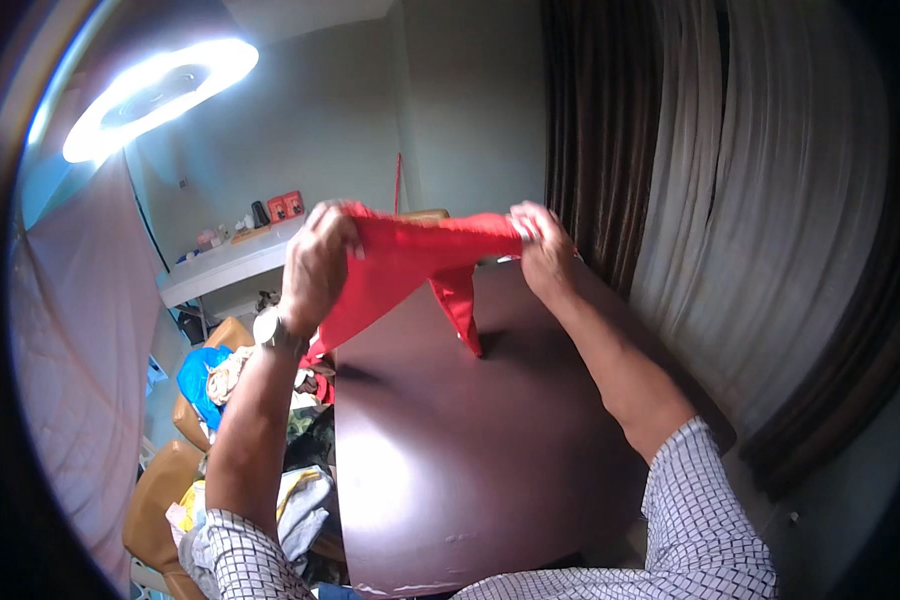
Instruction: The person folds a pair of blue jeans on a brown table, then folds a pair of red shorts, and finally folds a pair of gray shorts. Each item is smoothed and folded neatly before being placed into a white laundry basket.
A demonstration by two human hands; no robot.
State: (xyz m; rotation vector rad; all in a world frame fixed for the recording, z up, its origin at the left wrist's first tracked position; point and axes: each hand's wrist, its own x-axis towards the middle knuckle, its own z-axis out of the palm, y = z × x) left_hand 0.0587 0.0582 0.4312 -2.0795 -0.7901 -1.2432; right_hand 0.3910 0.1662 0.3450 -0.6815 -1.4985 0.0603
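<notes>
A red cloth garment [397, 259] is stretched between my two hands above a dark brown table [495, 435]. My left hand [319, 259] grips its upper left corner, and a wristwatch [268, 327] sits on that wrist. At the other end, my right hand [544, 244] holds the upper right edge, where a bit of white shows by the fingers. Two parts of the garment hang down, one below the left hand and a narrow one near the middle. The narrow part's tip hangs at or just over the tabletop; contact cannot be told.
Piled clothes [304, 502] lie left of the table, beside tan chairs [161, 502]. A blue cloth [201, 379] rests on the farther chair. At the back, a white side table [232, 262] bears a dark kettle [260, 215] and red packages [285, 206]. Curtains [757, 187] hang at right.
</notes>
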